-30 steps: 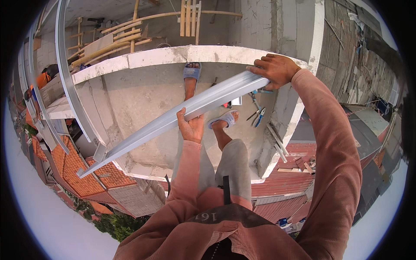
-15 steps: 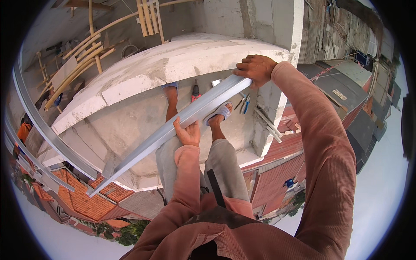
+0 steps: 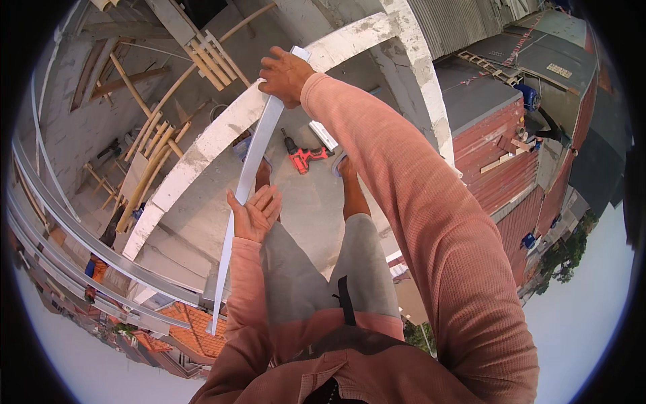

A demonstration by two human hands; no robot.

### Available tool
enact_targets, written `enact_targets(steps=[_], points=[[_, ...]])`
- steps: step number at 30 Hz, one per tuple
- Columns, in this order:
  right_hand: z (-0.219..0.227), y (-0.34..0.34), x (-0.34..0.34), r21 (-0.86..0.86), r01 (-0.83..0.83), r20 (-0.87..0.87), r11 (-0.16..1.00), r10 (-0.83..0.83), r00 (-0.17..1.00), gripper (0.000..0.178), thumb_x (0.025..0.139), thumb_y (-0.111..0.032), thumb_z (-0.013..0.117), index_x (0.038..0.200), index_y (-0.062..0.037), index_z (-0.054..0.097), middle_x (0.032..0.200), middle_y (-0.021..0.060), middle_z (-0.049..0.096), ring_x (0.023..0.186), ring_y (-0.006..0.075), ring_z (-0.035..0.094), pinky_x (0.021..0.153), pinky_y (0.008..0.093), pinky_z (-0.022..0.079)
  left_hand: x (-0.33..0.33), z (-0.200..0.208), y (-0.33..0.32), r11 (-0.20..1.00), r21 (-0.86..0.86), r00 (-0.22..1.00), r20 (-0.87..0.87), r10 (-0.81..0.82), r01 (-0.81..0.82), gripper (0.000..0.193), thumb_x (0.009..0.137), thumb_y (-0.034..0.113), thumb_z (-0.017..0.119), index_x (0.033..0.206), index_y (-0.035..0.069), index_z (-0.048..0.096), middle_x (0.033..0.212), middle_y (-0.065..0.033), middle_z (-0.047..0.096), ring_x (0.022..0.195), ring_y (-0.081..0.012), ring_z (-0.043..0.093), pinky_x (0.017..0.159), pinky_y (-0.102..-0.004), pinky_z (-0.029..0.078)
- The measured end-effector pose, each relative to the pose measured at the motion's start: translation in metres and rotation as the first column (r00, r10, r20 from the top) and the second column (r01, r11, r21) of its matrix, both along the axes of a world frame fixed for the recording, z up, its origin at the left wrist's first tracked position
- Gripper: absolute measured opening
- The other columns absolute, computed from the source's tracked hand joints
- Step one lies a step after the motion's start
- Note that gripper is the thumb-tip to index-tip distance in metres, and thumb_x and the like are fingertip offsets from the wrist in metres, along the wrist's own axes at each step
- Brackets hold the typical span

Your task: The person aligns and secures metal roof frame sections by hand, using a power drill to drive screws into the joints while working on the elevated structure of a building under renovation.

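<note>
A long, light-grey metal profile (image 3: pixel 252 158) slants from the curved wall top down past my left side. Near its far end, my right hand (image 3: pixel 286 77) is closed around it, just over the wall's rim. Beside the middle of the strip, my left hand (image 3: pixel 254 214) is turned palm up with fingers stretched out, its thumb close against the metal. The near end of the profile hangs out past the ledge, above orange roofs. On the floor beyond my knees lie a red and black cordless drill (image 3: pixel 304 156) and a short whitish metal piece (image 3: pixel 323 135).
The low curved white wall (image 3: pixel 171 178) bounds the ledge where I stand. Long metal rails (image 3: pixel 108 259) run along the left. Bamboo poles (image 3: pixel 151 151) stand inside the building. To the right, red corrugated sheets (image 3: pixel 484 178) and roofs lie far below.
The profile has swung from a diagonal to a steeper line, its far end moving left with my right hand. My left hand has loosened from under it and turned palm up.
</note>
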State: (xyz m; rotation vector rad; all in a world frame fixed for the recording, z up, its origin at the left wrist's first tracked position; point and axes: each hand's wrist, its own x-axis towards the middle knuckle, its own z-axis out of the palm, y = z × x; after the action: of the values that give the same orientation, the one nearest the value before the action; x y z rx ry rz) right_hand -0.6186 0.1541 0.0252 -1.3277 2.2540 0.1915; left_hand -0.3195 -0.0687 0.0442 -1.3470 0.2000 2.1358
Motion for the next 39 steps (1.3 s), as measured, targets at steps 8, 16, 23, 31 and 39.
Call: enact_targets(steps=[8, 16, 23, 31, 39], points=[[0.013, -0.020, 0.000, 0.151, 0.164, 0.006, 0.975, -0.167, 0.986, 0.040, 0.095, -0.030, 0.067, 0.135, -0.0284, 0.068, 0.143, -0.0039, 0.062, 0.146, 0.0218, 0.040, 0.126, 0.0523, 0.013, -0.125, -0.017, 0.048, -0.560, -0.777, 0.149, 0.541, -0.828, -0.287, 0.068, 0.090, 0.042, 0.077, 0.135, -0.004, 0.054, 0.122, -0.0238, 0.065, 0.113, -0.0388, 0.064, 0.099, -0.0435, 0.050], [0.008, 0.011, 0.059, -0.116, 0.398, -0.204, 0.910, -0.414, 0.887, 0.049, 0.095, -0.029, 0.064, 0.143, -0.0195, 0.060, 0.157, 0.0006, 0.047, 0.151, 0.0260, 0.032, 0.127, 0.0524, 0.014, -0.142, -0.056, 0.057, -0.403, -0.889, 0.202, 0.445, -0.873, 0.217, 0.064, 0.084, 0.042, 0.083, 0.129, 0.006, 0.055, 0.112, -0.0228, 0.072, 0.105, -0.0381, 0.070, 0.092, -0.0443, 0.052], [-0.029, 0.092, 0.250, -0.306, 0.951, 0.567, -0.035, -0.809, 0.153, 0.049, 0.088, -0.019, 0.068, 0.133, -0.0052, 0.058, 0.124, 0.0148, 0.057, 0.126, 0.0348, 0.052, 0.105, 0.0483, 0.042, -0.140, -0.050, 0.064, -0.506, -0.849, 0.261, 0.528, -0.808, 0.150, 0.070, 0.083, 0.048, 0.083, 0.129, 0.003, 0.057, 0.116, -0.0223, 0.071, 0.108, -0.0357, 0.069, 0.096, -0.0413, 0.051], [-0.177, 0.209, 0.423, 0.638, 0.738, 0.209, -0.219, -0.873, -0.440, 0.045, 0.094, -0.030, 0.060, 0.131, -0.0061, 0.061, 0.133, 0.0236, 0.064, 0.125, 0.0389, 0.061, 0.105, 0.0491, 0.049, -0.151, -0.054, 0.048, -0.318, -0.943, 0.236, 0.332, -0.913, 0.097, 0.067, 0.090, 0.044, 0.080, 0.133, -0.003, 0.058, 0.124, -0.0141, 0.066, 0.113, -0.0263, 0.062, 0.102, -0.0357, 0.047], [-0.244, 0.190, 0.334, 0.419, 0.868, 0.371, -0.267, -0.822, -0.432, 0.047, 0.095, -0.030, 0.059, 0.136, -0.0070, 0.058, 0.133, 0.0222, 0.062, 0.125, 0.0394, 0.061, 0.106, 0.0507, 0.049, -0.147, -0.050, 0.059, -0.369, -0.919, 0.212, 0.391, -0.895, 0.139, 0.065, 0.089, 0.038, 0.083, 0.133, -0.004, 0.058, 0.121, -0.0127, 0.066, 0.109, -0.0214, 0.061, 0.099, -0.0323, 0.046]])
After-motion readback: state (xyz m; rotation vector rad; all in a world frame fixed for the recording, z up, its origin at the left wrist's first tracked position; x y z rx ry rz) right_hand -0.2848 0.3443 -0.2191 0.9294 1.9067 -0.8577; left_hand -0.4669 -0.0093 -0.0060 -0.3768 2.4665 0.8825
